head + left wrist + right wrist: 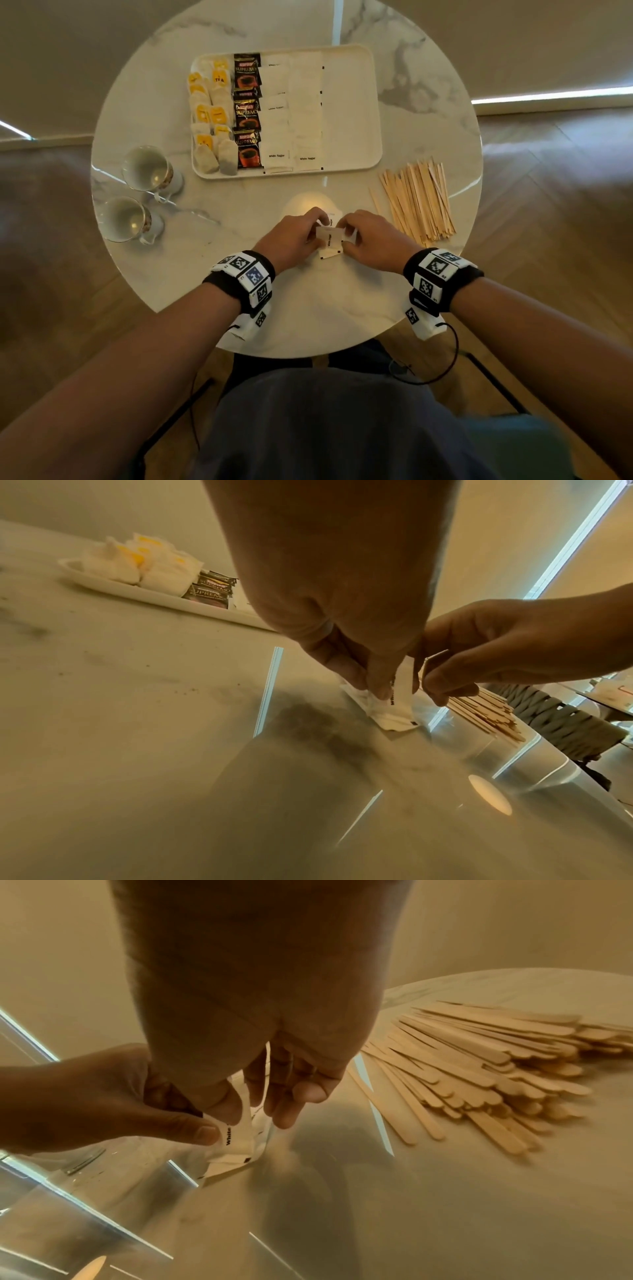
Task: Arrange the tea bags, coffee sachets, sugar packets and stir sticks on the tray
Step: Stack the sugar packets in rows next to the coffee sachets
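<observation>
Both hands meet at the near middle of the round marble table, over a small stack of white sugar packets (pixel 329 238) (pixel 394 712) (pixel 236 1146). My left hand (pixel 294 240) pinches the packets from the left, thumb on the printed face. My right hand (pixel 368 240) pinches them from the right with curled fingers. The white tray (pixel 352 102) lies beyond, holding tea bags (pixel 210 113) in its left columns, black coffee sachets (pixel 247 111) beside them, then two columns of sugar packets (pixel 291 109). The tray's right strip is bare. Wooden stir sticks (pixel 419 200) (pixel 479 1074) lie piled right of my hands.
Two teacups (pixel 137 195) stand at the table's left edge. Wooden floor surrounds the table. The person's dark trousers and chair frame sit below the near edge. Bare marble lies between the tray and my hands.
</observation>
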### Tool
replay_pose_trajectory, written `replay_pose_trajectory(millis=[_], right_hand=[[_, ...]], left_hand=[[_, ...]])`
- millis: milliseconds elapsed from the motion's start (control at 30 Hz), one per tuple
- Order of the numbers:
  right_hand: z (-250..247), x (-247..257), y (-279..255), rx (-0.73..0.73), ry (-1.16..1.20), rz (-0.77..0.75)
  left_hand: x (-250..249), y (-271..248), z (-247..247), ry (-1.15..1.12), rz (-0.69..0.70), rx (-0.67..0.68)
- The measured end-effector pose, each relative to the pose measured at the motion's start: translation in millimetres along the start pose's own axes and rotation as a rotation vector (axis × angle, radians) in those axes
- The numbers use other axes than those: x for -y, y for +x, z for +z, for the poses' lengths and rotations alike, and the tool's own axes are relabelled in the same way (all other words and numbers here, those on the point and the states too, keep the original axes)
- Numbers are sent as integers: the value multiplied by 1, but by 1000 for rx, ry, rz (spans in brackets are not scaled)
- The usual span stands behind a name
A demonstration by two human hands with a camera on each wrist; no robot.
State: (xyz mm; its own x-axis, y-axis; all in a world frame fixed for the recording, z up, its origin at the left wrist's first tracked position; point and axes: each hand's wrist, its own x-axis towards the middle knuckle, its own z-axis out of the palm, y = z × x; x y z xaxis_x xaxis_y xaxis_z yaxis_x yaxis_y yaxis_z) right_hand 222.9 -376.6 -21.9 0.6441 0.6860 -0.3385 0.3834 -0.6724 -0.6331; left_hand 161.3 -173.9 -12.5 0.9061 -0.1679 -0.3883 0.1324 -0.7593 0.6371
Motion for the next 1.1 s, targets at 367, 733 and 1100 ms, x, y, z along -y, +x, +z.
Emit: replay_pose_trajectory(millis=[367,733,1100], right_hand=[[-2,6,6,-9,55,34],[-14,11,5,-74,33,100],[-31,-3,0,-91,137,153]], left_hand=[[7,1,-6,-100,24,-75],[7,23,-11,24,-100,-144],[-4,29,6,175,-282,-80]])
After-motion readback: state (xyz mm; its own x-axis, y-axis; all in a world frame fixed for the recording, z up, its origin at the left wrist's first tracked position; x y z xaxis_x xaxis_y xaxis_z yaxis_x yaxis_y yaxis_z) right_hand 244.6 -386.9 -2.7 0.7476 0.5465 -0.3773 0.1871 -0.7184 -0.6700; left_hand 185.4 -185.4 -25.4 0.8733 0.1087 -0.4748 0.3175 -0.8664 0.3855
